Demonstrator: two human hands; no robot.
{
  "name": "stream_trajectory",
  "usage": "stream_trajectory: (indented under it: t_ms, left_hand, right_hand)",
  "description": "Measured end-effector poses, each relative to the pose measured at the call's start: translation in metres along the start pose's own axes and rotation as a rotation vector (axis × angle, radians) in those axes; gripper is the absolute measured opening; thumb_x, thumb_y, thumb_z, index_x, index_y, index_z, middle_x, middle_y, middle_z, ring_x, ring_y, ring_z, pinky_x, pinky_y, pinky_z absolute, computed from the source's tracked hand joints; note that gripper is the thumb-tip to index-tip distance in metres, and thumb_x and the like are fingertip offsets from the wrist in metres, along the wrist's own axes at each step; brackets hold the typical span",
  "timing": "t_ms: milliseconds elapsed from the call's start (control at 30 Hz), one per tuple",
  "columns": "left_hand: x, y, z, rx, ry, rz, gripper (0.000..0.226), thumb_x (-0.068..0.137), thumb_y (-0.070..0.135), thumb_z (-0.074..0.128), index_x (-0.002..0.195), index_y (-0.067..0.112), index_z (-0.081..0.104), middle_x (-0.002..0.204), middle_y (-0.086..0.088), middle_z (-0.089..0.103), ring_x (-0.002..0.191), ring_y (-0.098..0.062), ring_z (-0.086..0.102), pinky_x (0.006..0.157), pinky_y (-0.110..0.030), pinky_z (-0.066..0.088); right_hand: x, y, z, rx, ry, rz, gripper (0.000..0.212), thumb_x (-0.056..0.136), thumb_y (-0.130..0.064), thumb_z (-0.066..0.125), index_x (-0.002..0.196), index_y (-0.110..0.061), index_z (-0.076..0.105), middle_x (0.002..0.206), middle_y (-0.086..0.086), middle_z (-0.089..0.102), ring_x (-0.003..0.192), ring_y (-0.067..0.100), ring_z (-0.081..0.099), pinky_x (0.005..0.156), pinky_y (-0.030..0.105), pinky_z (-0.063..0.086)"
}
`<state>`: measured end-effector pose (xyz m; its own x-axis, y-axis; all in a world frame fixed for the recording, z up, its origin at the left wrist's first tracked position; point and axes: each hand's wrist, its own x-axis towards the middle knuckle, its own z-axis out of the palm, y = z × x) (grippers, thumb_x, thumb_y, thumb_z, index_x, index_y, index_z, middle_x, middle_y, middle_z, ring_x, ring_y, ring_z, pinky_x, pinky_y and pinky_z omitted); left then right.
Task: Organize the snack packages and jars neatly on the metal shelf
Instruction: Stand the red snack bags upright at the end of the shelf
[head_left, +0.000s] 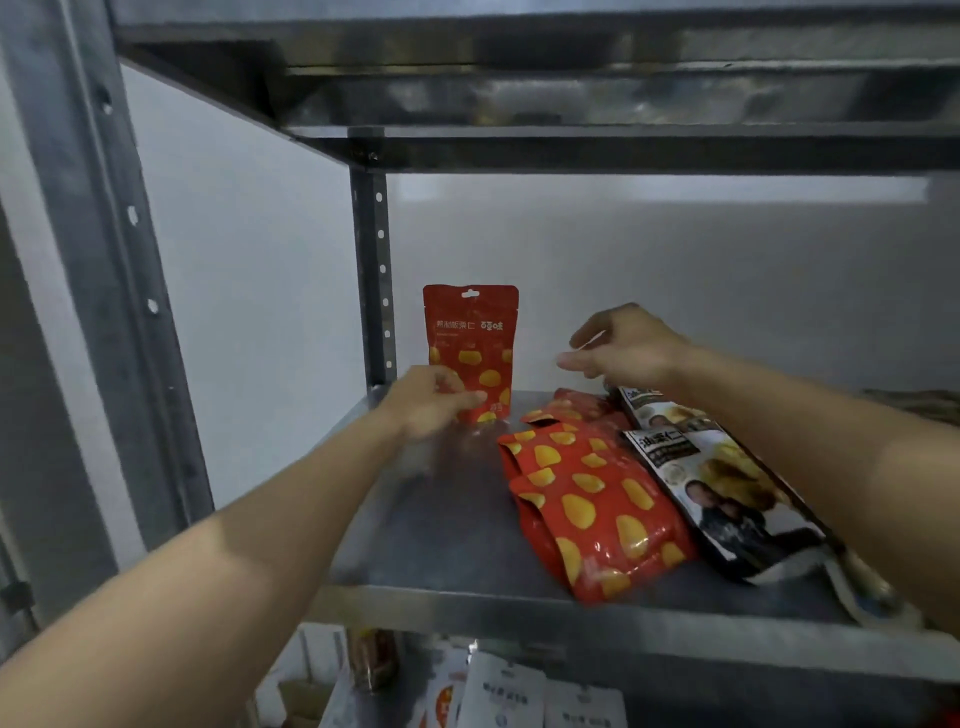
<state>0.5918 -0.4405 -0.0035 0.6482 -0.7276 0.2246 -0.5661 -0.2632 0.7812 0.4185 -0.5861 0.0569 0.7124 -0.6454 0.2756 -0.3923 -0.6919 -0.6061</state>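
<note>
The left forearm (234, 545) and right forearm (831, 431) are bare as far as they show. The left hand (428, 402) and right hand (631, 345) are bare too, their fingers (574, 361) motion-blurred.

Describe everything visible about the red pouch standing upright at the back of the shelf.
The upright red pouch is glossy, plastic-looking film, red with yellow ovals, white lettering across its upper half and a hang hole in the flat top. It stands on the metal shelf beside the rear corner post, front toward the camera. The left hand grips its lower left corner.
</note>
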Motion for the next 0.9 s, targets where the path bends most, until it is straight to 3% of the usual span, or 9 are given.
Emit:
stream_trajectory:
  t_ms: [100, 267, 367, 467, 567, 733, 900]
  left_hand:
    - [-0.02, 0.014, 0.008, 0.051, -0.243, 0.005, 0.039, 0.085, 0.052, 0.062, 0.103, 0.018, 0.065, 0.098, 0.001, 0.065, 0.1, -0.019, 0.06, 0.094, -0.036, 0.048]
    - [-0.034, 0.029, 0.027, 0.016, -0.375, -0.04, 0.04, 0.083, 0.05, 0.066, 0.109, 0.02, 0.067, 0.112, 0.005, 0.062, 0.11, -0.016, 0.054, 0.098, -0.031, 0.041]
    - [-0.037, 0.028, 0.033, -0.015, -0.334, -0.086, 0.058, 0.075, 0.042, 0.077, 0.124, 0.014, 0.061, 0.124, 0.002, 0.059, 0.116, -0.019, 0.051, 0.104, -0.034, 0.04]
    - [-0.043, 0.023, 0.031, -0.073, -0.278, -0.146, 0.059, 0.068, 0.039, 0.084, 0.117, 0.011, 0.064, 0.12, 0.0, 0.061, 0.113, -0.02, 0.053, 0.097, -0.031, 0.044]
    - [-0.054, 0.019, 0.024, -0.157, -0.256, -0.2, 0.055, 0.064, 0.033, 0.087, 0.109, 0.011, 0.065, 0.113, -0.002, 0.067, 0.107, -0.021, 0.059, 0.09, -0.034, 0.05]
    - [-0.081, 0.018, 0.01, -0.307, -0.232, -0.272, 0.026, 0.078, 0.012, 0.077, 0.098, 0.01, 0.061, 0.105, -0.006, 0.069, 0.103, -0.022, 0.061, 0.075, -0.032, 0.052]
    - [-0.092, 0.006, -0.005, -0.332, -0.123, -0.31, 0.037, 0.074, 0.017, 0.081, 0.103, 0.005, 0.062, 0.102, -0.009, 0.072, 0.096, -0.022, 0.066, 0.074, -0.033, 0.056]
  right_hand:
    - [-0.036, -0.002, -0.005, -0.124, -0.071, -0.013, 0.042, 0.079, -0.045, 0.076, 0.109, -0.017, 0.066, 0.111, 0.004, 0.066, 0.099, 0.019, 0.062, 0.086, 0.032, 0.05]
    - [-0.09, -0.01, -0.007, -0.322, -0.3, -0.005, 0.067, 0.059, -0.074, 0.073, 0.107, -0.027, 0.064, 0.109, -0.01, 0.063, 0.103, 0.015, 0.061, 0.093, 0.032, 0.049]
    - [-0.102, -0.006, -0.002, -0.431, -0.392, -0.004, 0.075, 0.056, -0.074, 0.074, 0.11, -0.025, 0.06, 0.111, -0.008, 0.063, 0.103, 0.016, 0.06, 0.095, 0.036, 0.05]
    - [-0.109, 0.004, 0.001, -0.486, -0.364, -0.025, 0.074, 0.055, -0.076, 0.074, 0.103, -0.022, 0.058, 0.103, -0.007, 0.062, 0.096, 0.015, 0.059, 0.088, 0.033, 0.05]
    - [-0.113, 0.013, -0.004, -0.439, -0.348, 0.015, 0.086, 0.043, -0.083, 0.072, 0.104, -0.024, 0.058, 0.099, -0.01, 0.062, 0.096, 0.015, 0.059, 0.085, 0.03, 0.049]
    - [-0.121, 0.019, -0.009, -0.383, -0.377, 0.15, 0.112, 0.047, -0.08, 0.073, 0.135, -0.018, 0.045, 0.132, -0.001, 0.054, 0.118, 0.022, 0.052, 0.101, 0.032, 0.043]
    - [-0.13, 0.013, -0.012, -0.275, -0.35, 0.24, 0.118, 0.054, -0.069, 0.079, 0.146, -0.013, 0.031, 0.148, 0.004, 0.041, 0.133, 0.025, 0.042, 0.107, 0.034, 0.036]
